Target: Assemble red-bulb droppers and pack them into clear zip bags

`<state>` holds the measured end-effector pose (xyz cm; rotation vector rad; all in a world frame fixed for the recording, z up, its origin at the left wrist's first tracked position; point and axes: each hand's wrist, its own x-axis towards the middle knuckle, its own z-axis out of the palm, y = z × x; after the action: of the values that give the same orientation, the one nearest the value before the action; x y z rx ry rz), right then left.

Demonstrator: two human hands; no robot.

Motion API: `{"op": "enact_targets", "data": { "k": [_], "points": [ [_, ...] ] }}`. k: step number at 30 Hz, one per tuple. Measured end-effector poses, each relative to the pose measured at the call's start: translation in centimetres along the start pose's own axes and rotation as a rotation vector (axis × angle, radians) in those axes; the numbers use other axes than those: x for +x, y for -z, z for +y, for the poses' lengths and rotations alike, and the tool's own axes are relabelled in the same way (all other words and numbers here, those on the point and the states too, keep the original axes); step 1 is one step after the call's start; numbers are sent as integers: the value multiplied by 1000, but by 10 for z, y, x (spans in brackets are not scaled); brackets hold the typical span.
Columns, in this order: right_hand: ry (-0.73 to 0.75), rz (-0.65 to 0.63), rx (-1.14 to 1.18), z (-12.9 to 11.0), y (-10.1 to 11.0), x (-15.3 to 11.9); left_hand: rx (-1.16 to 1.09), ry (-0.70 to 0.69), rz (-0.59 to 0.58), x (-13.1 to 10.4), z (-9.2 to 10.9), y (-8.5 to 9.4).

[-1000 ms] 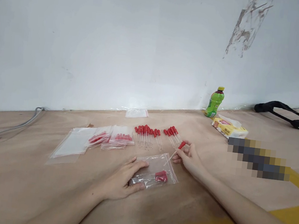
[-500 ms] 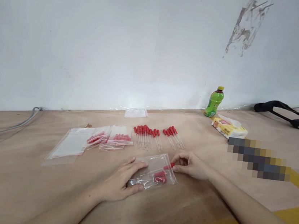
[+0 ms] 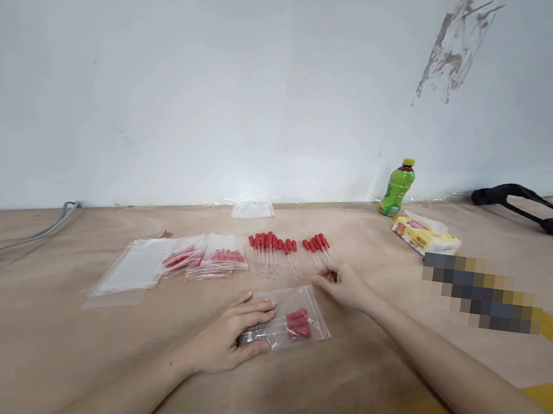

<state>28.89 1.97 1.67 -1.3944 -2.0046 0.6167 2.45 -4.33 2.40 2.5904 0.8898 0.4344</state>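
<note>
My left hand (image 3: 235,333) lies spread on a clear zip bag (image 3: 278,298), pressing it to the brown surface. Inside the bag are a few red rubber bulbs (image 3: 298,322), close together near its right, zip end. My right hand (image 3: 342,285) is above the bag's upper right corner, its fingers curled and pinched at the lower ends of a small group of red-bulbed glass droppers (image 3: 319,244). Whether it grips one of their thin tubes is hidden. A larger group of droppers (image 3: 269,246) lies just left of these, bulbs pointing away from me.
Left of the droppers lie filled zip bags (image 3: 222,257) with red bulbs and a stack of flat bags (image 3: 133,266). Another bag (image 3: 253,210) lies by the wall. Farther right are a green bottle (image 3: 397,189), a tissue pack (image 3: 424,237) and a black headset-like frame (image 3: 533,208).
My right hand has let go of a red bulb at the bag's mouth and moved up to the droppers. That bulb now lies inside with the others. My left hand stays in place.
</note>
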Motion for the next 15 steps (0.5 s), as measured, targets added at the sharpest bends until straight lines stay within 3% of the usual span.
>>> {"op": "enact_targets", "data": {
  "k": [3, 8, 12, 15],
  "points": [
    [-64, 59, -237, -11, -3, 31, -4, 11, -15, 0, -1, -1],
    [-237, 13, -370, -33, -22, 77, 0, 11, -24, 0, -1, 0],
    [-351, -62, -431, -39, -32, 94, 13, 17, -29, 1, 0, 0],
    [-335, -84, -440, -42, -27, 93, 14, 18, -35, 1, 0, 0]
  ]
}}
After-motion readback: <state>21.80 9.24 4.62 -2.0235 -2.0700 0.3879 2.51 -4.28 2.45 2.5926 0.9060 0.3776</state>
